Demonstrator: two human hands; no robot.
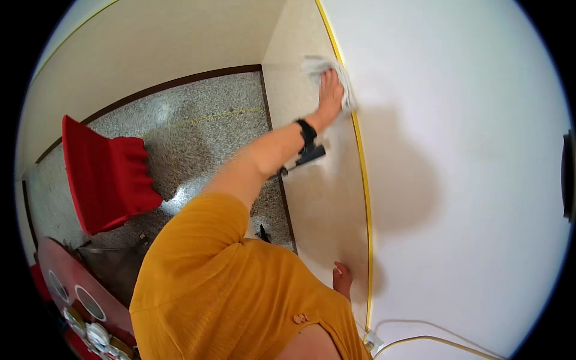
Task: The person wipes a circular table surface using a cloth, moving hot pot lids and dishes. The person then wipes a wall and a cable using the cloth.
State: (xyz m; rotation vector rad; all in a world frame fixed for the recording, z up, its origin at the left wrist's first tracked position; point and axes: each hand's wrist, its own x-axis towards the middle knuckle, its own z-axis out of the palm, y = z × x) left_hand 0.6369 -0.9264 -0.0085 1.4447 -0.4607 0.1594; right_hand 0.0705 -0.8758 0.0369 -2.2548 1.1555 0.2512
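My left arm reaches up to the wall, its hand [331, 96] laid over a white cloth [345, 84] with the fingers stretched along it. The cloth is pressed against the beige lower wall [318, 210] and laps over the yellow trim strip [362, 162]. Both cloth and hand are slightly blurred. Low on the right, beside the same strip, my right hand [342, 281] shows past my yellow shirt. Nothing is visible in it, and the fingers seem loosely apart; its forearm is hidden by my body.
A red-covered chair [108, 174] stands on the speckled floor [198, 114] at left. Behind it, lower left, is a reddish table [57, 258] with white dishes. A cable [420, 338] runs from a white plug [374, 341] near the strip. A dark object [568, 174] sits at the far right.
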